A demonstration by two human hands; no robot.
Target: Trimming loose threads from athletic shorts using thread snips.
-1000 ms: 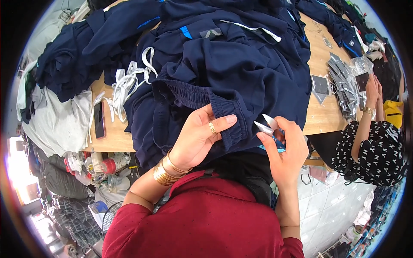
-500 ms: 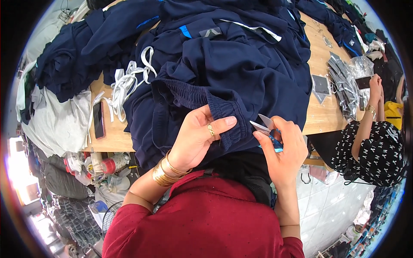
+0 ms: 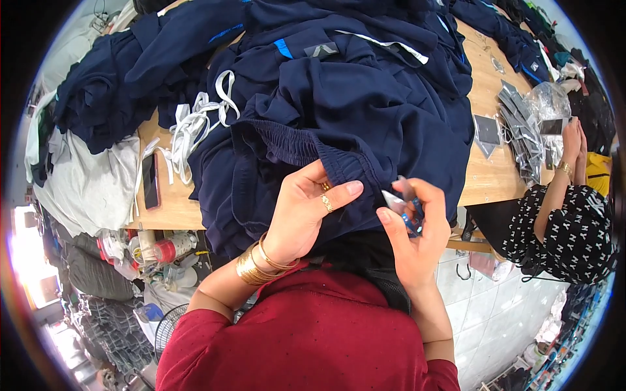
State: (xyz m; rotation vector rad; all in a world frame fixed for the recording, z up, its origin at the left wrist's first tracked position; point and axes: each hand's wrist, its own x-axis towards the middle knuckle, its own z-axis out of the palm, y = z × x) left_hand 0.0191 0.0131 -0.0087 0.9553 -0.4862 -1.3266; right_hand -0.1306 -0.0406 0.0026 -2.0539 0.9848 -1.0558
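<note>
While clear packets [image 3: 521, 124] are lying on the table's [image 3: 486, 179] right, the left hand [image 3: 301, 212] is pinching navy shorts [image 3: 352, 124] and the right hand [image 3: 412, 238] is gripping blue-handled snips [image 3: 403, 203].

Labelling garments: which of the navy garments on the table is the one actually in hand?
The navy garment nearest the table's front edge: the left hand pinches its ribbed elastic hem, beside the right hand with small thread snips. The others lie untouched behind.

Garments [image 3: 365, 111] lie heaped on the table [image 3: 489, 176] across the upper frame, cords [image 3: 195, 124] at their left. A phone [image 3: 150, 181] lies lower left of the cords; packets [image 3: 521, 124] sit at right.
</note>
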